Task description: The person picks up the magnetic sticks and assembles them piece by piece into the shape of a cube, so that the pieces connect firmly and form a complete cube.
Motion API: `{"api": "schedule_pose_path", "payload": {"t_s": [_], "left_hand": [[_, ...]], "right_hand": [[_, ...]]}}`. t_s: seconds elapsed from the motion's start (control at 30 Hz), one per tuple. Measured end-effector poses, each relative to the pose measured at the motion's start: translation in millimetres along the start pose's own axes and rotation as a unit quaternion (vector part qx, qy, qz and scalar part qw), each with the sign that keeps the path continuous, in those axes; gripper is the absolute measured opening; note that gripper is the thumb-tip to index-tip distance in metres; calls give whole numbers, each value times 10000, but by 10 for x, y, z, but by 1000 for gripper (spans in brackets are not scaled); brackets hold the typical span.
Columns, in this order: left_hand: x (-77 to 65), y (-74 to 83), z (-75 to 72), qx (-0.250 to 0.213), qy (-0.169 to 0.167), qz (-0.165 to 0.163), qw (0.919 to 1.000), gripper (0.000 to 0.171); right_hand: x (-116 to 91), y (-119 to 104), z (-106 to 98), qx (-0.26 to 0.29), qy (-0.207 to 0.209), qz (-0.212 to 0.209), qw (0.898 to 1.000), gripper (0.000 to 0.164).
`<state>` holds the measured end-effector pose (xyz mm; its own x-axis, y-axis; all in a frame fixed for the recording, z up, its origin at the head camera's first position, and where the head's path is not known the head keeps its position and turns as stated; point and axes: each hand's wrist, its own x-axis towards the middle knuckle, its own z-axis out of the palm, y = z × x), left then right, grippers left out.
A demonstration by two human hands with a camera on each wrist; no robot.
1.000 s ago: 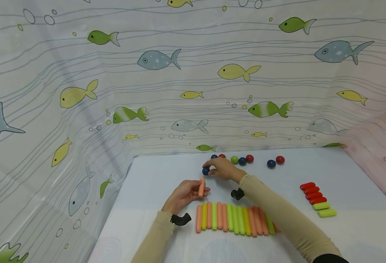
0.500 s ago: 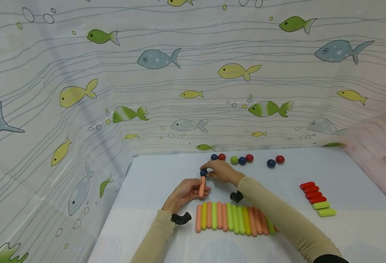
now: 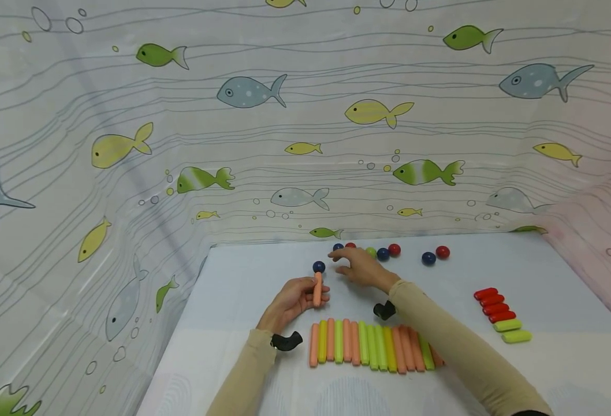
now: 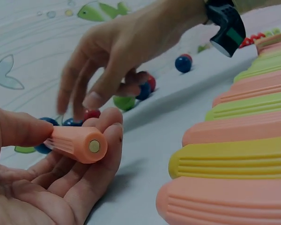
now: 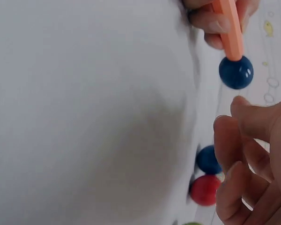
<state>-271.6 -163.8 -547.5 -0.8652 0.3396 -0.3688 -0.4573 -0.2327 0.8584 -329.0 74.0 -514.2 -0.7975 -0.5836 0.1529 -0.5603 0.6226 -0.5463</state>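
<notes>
My left hand (image 3: pixel 291 299) holds an orange magnetic stick (image 3: pixel 317 292) upright between thumb and fingers. A round metal inset shows at the stick's near end (image 4: pixel 94 146) in the left wrist view. On its far tip sits a dark blue ball (image 5: pixel 236 72), touching the stick. To the right of that ball is my right hand (image 3: pixel 364 268), fingers loosely bent and holding nothing. The right wrist view shows a gap between its fingertips (image 5: pixel 241 101) and the ball. Behind it, another blue ball (image 3: pixel 338 248) and a red ball (image 3: pixel 350 246) are partly covered.
Orange, yellow and green sticks (image 3: pixel 339 342) lie side by side nearer the body, some under the right sleeve (image 3: pixel 456 341). Farther back are green, blue and red balls (image 3: pixel 394 250), with another pair (image 3: pixel 428 258) rightward. Short red and lime pieces (image 3: pixel 496 307) lie at right.
My right hand brought the blue ball onto the stick's tip, let it go, and moved back to the right. The left hand, with stick and ball, has shifted slightly away from the body.
</notes>
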Motion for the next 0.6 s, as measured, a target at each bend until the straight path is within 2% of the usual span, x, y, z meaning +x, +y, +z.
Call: {"api": "schedule_pose_path", "payload": {"t_s": [0.13, 0.2, 0.3, 0.4, 0.47, 0.6], "left_hand": [[37, 8, -6, -20, 116, 42, 9999, 44], [55, 16, -7, -43, 192, 51, 9998, 45], [83, 24, -9, -100, 284, 52, 9995, 46], [108, 26, -10, -158, 311, 39, 9994, 46], [124, 31, -9, -198, 328, 26, 9993, 47], [157, 53, 2, -297, 412, 67, 9987, 46]], "right_hand": [[-94, 106, -54, -144, 163, 129, 9997, 22], [-139, 151, -78, -208, 332, 347, 9986, 19], [-194, 215, -116, -289, 827, 836, 9926, 23], [-237, 273, -159, -319, 1281, 1360, 9819, 32], [-257, 307, -183, -376, 1417, 1584, 9764, 37], [-274, 359, -206, -549, 1390, 1820, 9719, 43]]}}
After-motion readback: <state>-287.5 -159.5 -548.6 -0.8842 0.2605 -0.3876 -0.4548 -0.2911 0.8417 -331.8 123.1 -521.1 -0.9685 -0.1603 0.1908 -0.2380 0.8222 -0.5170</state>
